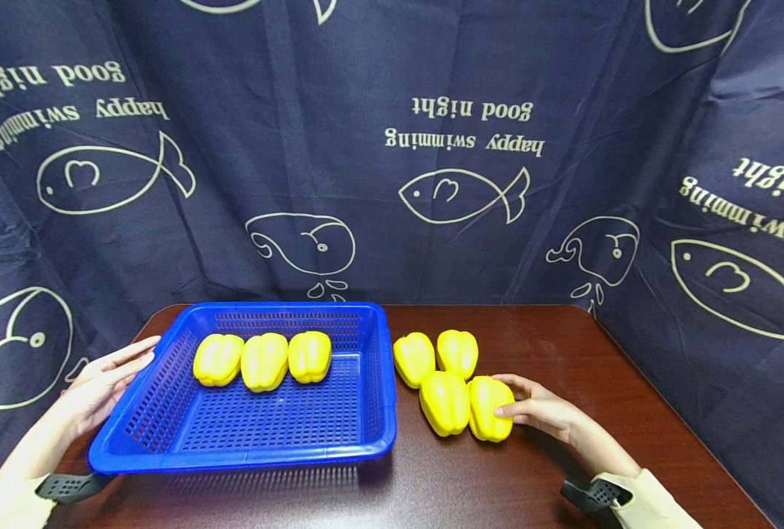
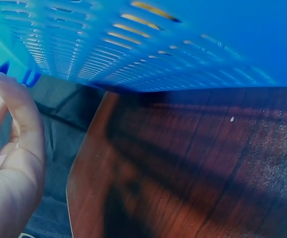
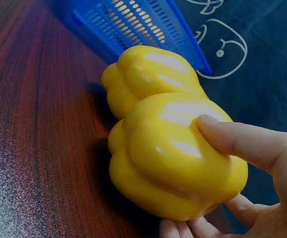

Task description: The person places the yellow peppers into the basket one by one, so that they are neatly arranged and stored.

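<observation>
On the worktop (image 1: 563,345), right of the blue basket (image 1: 246,461), my right grip (image 1: 542,411) clasps the rightmost yellow pepper (image 1: 488,413), best lifted straight up to spare the adjoining pepper (image 1: 444,404), while my left grip (image 1: 101,388) touches the basket, pinching or not I can't tell.

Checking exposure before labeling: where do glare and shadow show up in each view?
Head: pale highlights on the yellow peppers, shading under the blue basket. Left wrist: broad dark shadow across the table, speckled glare at right. Right wrist: white highlights on the held pepper, speckled glare on the table at lower left.
</observation>
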### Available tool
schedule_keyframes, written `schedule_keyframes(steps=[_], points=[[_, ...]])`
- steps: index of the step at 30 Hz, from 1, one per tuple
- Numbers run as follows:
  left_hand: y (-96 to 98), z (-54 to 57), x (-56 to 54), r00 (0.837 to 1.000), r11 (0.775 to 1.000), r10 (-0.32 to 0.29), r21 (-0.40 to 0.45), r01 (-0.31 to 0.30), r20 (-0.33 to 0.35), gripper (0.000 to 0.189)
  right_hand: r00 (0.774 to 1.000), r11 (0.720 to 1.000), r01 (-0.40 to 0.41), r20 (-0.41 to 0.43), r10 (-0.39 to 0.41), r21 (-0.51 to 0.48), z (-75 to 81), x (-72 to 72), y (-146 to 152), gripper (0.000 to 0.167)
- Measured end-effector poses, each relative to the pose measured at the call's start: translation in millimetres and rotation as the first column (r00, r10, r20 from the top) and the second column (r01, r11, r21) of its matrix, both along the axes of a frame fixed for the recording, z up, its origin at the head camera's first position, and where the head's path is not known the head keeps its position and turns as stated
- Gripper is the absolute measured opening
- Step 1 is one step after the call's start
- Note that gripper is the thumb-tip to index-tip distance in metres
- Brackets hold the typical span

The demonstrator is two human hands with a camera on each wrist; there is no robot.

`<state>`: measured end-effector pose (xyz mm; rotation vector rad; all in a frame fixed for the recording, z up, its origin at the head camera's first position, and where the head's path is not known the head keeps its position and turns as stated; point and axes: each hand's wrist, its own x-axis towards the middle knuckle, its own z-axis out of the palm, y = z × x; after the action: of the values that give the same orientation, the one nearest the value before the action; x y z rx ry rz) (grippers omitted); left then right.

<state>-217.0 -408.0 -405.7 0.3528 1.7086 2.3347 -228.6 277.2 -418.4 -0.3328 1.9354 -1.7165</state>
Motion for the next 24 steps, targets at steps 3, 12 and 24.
schedule_keyframes(steps=[3,12,24], points=[[0.9,0.3,0.9,1.0,1.0,-0.001,0.013,0.001,0.006,0.044,1.0,1.0,0.017,0.0,-0.017,0.003,0.2,1.0,1,0.071],[2.3,-0.7,2.8,1.0,0.999,-0.022,0.046,0.023,-0.009,0.045,0.994,0.993,0.113,0.007,-0.114,0.022,6.9,3.8,3,0.073],[2.7,0.0,2.1,0.999,0.997,-0.044,0.066,0.044,-0.005,0.046,0.985,0.984,0.173,-0.032,-0.172,0.034,23.0,7.6,-2,0.068]])
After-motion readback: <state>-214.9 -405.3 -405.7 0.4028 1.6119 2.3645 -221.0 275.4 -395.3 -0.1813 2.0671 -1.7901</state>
